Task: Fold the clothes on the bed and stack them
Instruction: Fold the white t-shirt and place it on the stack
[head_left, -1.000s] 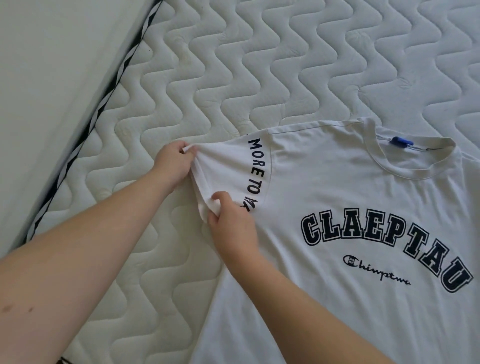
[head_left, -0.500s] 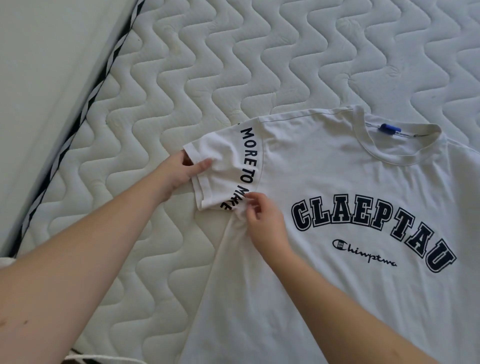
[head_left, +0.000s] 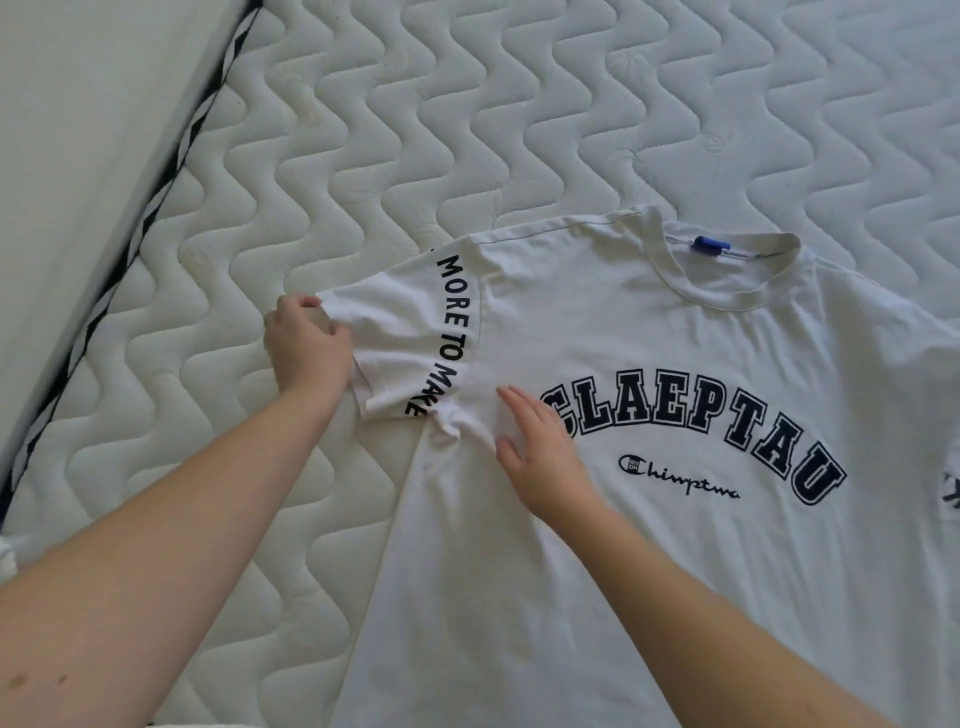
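White T-shirt (head_left: 649, 519) lying face-up on quilted mattress (head_left: 467, 130), left hand (head_left: 306, 348) pinching sleeve (head_left: 405, 343) hem, fingers closed, right hand (head_left: 540, 452) pressing flat beside armpit, fingers extended, gripping nothing

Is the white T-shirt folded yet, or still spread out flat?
Spread, not folded. The T-shirt lies face up on the mattress, chest print fully showing, sleeve out sideways in the left hand; right hand flat on it.
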